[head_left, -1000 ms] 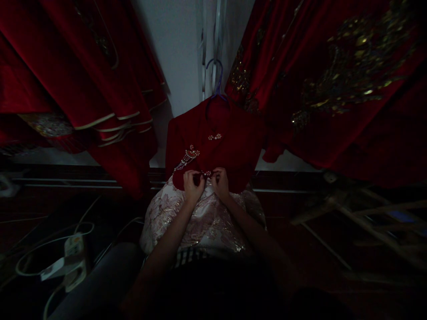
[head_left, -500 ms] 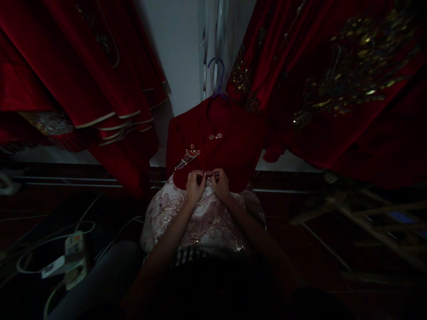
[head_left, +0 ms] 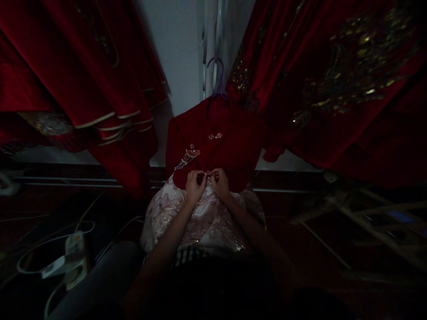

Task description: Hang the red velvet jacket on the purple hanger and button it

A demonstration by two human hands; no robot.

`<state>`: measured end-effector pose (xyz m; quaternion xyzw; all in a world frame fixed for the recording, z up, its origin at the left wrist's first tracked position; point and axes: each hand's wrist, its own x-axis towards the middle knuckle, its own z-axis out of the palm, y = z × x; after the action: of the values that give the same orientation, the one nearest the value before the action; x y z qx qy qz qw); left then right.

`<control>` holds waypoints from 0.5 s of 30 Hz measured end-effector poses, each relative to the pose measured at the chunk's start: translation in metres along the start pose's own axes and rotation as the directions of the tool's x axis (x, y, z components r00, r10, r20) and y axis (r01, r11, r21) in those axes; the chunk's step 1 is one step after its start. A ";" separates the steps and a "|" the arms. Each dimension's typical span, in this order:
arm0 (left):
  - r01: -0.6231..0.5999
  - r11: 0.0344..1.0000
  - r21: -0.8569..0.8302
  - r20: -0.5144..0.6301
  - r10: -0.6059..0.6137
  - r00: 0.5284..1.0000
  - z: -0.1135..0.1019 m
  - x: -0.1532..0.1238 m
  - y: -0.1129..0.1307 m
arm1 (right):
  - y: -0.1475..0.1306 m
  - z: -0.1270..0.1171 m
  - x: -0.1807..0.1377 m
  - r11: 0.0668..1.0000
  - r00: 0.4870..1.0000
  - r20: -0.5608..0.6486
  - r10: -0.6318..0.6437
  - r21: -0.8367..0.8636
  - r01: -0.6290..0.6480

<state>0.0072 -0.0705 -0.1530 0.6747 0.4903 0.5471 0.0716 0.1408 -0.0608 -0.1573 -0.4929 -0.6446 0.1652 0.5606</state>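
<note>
A dark red jacket (head_left: 233, 146) hangs on a purple hanger (head_left: 217, 75) in front of me, over a pale pink and gold embroidered skirt (head_left: 207, 222). My left hand (head_left: 194, 186) and my right hand (head_left: 220, 183) are side by side at the jacket's lower front edge. Both pinch at a small beaded clasp (head_left: 208, 173) between them. A second beaded clasp (head_left: 215, 136) sits higher on the jacket, and a tasselled brooch (head_left: 188, 156) hangs to its left.
Red garments hang at the left (head_left: 86, 75), and a red garment with gold embroidery (head_left: 343, 75) at the right. A white power strip with cables (head_left: 71, 260) lies on the dark floor at the lower left. A wooden frame (head_left: 360, 213) stands to the right.
Both hands have shifted very slightly upward on the clasp; otherwise nothing has visibly changed.
</note>
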 end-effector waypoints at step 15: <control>0.036 0.997 -0.066 0.004 -0.036 0.999 0.001 -0.001 -0.002 | -0.004 -0.004 0.001 0.997 0.997 0.049 -0.063 -0.037 0.064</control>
<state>0.0075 -0.0700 -0.1555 0.6639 0.4839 0.5606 0.1044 0.1421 -0.0633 -0.1523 -0.4788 -0.6762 0.1464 0.5404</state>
